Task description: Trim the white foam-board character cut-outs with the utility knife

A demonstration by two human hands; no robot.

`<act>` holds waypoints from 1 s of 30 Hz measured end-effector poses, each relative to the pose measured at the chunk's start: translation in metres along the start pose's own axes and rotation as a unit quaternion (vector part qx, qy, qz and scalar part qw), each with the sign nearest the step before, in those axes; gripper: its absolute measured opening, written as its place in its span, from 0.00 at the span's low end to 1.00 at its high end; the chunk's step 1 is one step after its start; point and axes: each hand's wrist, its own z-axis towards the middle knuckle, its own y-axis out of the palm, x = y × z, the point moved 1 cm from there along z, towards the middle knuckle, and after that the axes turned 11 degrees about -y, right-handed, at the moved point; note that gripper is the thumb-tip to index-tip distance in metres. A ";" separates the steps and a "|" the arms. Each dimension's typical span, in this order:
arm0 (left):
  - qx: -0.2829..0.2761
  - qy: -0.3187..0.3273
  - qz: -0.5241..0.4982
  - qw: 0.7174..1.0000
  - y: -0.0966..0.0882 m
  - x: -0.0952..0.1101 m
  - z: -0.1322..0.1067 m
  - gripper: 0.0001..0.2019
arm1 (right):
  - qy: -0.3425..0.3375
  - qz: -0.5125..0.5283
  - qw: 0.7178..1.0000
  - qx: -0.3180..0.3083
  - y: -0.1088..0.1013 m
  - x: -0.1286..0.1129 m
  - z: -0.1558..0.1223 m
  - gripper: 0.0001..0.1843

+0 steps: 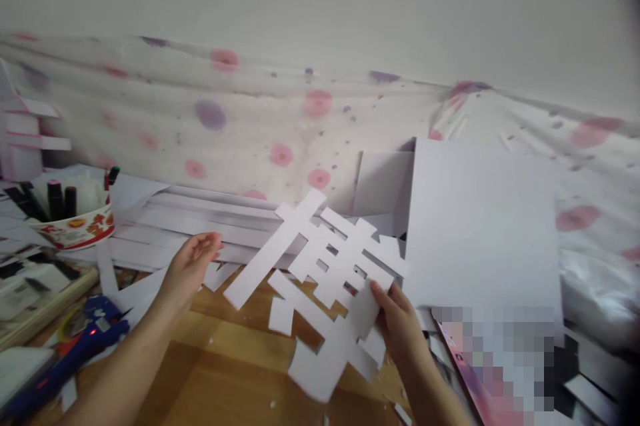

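Note:
My right hand point(399, 323) grips the lower right edge of a large white paper cut-out shaped like a character point(320, 279), held tilted above the wooden table point(225, 373). My left hand point(190, 266) hovers to the left of the cut-out, fingers loosely curled and apart, holding nothing and not touching the paper.
White paper strips point(200, 226) are stacked behind the cut-out. A large white sheet point(480, 226) stands at the right. A round tub of markers point(75, 216) sits at the left, a blue glue gun point(75, 343) lower left. A dotted cloth point(280, 119) covers the wall behind.

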 end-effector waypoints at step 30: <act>-0.075 0.274 0.348 0.894 0.051 -0.034 -0.068 0.23 | -0.131 -0.081 0.986 -0.059 0.022 0.007 -0.035 0.22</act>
